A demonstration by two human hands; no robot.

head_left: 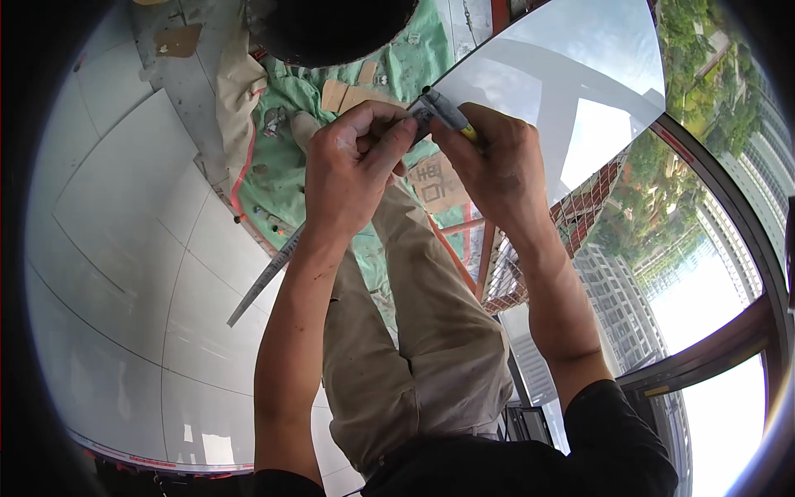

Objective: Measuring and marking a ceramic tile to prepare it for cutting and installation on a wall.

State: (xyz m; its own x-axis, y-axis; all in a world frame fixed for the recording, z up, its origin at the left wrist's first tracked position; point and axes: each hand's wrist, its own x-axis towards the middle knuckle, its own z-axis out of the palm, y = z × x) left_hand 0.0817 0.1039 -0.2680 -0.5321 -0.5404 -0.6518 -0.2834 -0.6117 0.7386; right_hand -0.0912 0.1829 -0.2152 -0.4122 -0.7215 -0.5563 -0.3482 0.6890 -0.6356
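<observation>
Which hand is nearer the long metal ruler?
Left. The left hand is just above the ruler, which passes behind its wrist; the right hand is farther right.

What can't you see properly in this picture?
Head view:
- Tool: its middle is hidden by the left hand and right hand.
- Ruler: its upper end is behind the left forearm.
- Feet: the trouser legs and hands cover them.

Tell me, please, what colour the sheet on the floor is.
Green sheet, seen best in the head view.

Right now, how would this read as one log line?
left hand: pinches grey tool | right hand: grips same tool | metal ruler: under left forearm
</observation>
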